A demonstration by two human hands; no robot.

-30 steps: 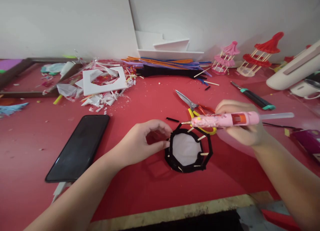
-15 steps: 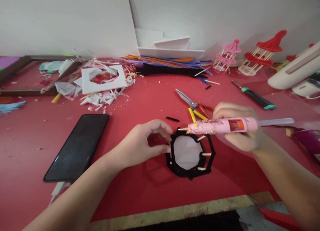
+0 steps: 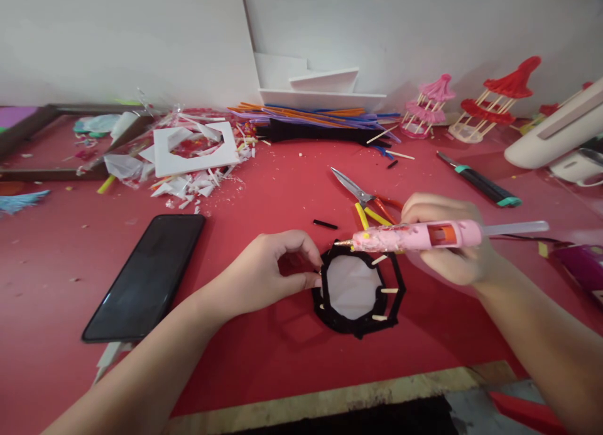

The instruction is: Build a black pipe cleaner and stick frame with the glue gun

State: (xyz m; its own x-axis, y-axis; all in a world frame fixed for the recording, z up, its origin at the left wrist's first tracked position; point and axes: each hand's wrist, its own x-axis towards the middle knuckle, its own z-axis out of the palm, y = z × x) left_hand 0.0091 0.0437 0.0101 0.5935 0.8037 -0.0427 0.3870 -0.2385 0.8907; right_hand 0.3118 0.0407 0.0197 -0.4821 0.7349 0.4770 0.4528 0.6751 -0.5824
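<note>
Left of the black polygonal frame [image 3: 360,327], a smartphone [image 3: 144,278] is lying, and the left hand [image 3: 266,265] is pinching the frame's left edge, some fingertips hard to make out. Beyond the frame, scissors [image 3: 348,185] are resting, handles partly hidden. Right of it, the right hand [image 3: 447,240] is gripping a pink glue gun [image 3: 409,236], which is covering part of the frame's far rim.

I get a dim, slightly soft view. Faint shadows spread on the red surface [image 3: 282,190] to both sides of the black frame [image 3: 400,278]; pale sheen lightens its right side, and the edges look stretched.
</note>
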